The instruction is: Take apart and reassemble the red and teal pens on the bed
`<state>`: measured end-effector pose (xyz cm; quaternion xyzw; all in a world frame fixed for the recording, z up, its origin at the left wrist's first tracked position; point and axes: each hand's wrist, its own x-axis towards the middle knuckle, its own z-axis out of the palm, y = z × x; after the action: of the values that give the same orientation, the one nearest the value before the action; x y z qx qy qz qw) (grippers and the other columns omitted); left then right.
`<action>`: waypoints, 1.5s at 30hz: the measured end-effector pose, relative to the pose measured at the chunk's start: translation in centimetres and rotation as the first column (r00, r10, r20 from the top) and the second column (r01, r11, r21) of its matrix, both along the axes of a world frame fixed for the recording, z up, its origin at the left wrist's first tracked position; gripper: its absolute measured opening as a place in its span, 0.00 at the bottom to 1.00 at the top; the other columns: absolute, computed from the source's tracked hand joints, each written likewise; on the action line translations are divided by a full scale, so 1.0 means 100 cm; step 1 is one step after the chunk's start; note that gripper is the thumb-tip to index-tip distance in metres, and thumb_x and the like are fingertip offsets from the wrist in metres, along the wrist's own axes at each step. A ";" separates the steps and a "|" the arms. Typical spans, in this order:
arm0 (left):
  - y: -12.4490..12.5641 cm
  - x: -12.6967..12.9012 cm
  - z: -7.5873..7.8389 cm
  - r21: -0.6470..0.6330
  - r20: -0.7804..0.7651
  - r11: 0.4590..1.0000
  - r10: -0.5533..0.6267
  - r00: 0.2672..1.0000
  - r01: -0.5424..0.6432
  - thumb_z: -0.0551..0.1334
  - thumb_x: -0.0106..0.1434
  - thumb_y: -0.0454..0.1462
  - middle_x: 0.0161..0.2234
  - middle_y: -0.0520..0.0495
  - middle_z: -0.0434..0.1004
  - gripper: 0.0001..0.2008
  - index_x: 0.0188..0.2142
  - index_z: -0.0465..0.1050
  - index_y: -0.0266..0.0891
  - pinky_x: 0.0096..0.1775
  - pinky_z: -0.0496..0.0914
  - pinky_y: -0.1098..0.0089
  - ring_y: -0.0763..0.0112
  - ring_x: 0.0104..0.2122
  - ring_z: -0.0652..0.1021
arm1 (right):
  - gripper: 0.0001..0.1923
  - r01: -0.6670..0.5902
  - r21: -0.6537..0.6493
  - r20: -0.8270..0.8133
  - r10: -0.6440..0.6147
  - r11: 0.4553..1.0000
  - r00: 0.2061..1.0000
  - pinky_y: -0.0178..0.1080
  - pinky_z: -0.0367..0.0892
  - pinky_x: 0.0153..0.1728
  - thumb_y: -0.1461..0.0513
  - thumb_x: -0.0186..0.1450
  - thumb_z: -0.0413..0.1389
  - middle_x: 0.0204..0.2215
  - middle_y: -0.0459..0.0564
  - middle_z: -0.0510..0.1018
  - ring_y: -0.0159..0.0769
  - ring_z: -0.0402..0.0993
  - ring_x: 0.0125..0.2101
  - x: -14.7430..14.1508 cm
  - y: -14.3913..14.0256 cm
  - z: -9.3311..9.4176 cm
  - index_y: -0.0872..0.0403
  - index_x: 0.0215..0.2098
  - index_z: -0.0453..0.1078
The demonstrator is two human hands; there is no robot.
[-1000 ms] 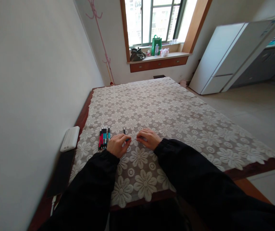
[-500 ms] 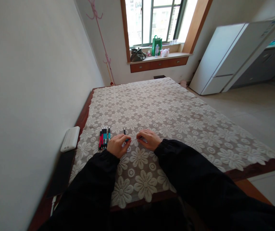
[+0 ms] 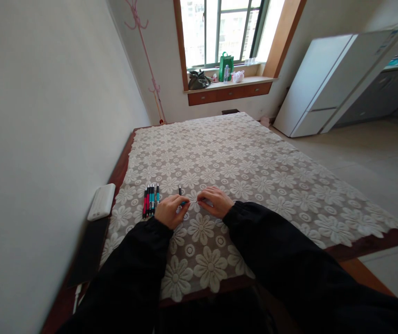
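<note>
A thin pale stick (image 3: 193,201), too small to name more exactly, spans the narrow gap between my hands. My left hand (image 3: 170,210) pinches its left end between thumb and fingers. At the other end, my right hand (image 3: 215,201) is closed in a pinch too. Just beyond my left fingertips lies a pen (image 3: 180,190) with a black end, its lower part hidden by that hand. Left of my left hand, several red and blue pens (image 3: 150,200) lie side by side, with one blue pen (image 3: 157,192) slightly apart and partly covered.
A floral lace tablecloth (image 3: 209,266) covers the table. Along its left edge, by the wall, are a white power bank (image 3: 102,202), a dark flat panel (image 3: 86,253) and a white cable (image 3: 77,297). Farther off stand a fridge (image 3: 317,83) and a pink coat rack (image 3: 145,51).
</note>
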<state>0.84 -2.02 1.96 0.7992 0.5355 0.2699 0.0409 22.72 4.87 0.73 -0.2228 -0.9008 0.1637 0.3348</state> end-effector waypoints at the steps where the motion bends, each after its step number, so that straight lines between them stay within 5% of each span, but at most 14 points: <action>1: 0.000 0.000 0.000 -0.001 0.001 1.000 -0.003 1.000 0.003 0.57 0.68 0.40 0.35 0.49 0.78 0.08 0.39 0.74 0.42 0.35 0.68 0.69 0.72 0.30 0.75 | 0.01 -0.002 -0.002 0.001 0.002 1.000 1.000 0.41 0.64 0.41 0.63 0.67 0.55 0.32 0.48 0.78 0.37 0.72 0.35 0.000 0.000 0.000 0.52 0.37 0.69; 45: -0.001 0.001 -0.001 -0.020 -0.017 0.999 -0.031 0.999 0.031 0.55 0.70 0.41 0.37 0.50 0.79 0.09 0.41 0.73 0.44 0.37 0.67 0.70 0.71 0.34 0.77 | 0.01 -0.028 -0.003 -0.008 0.028 1.000 1.000 0.41 0.65 0.42 0.62 0.67 0.55 0.32 0.47 0.78 0.36 0.73 0.35 -0.001 0.000 -0.002 0.51 0.37 0.69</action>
<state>0.91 -2.12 1.81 0.8092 0.5261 0.2570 0.0485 22.67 4.87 0.57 -0.2099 -0.9024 0.1704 0.3356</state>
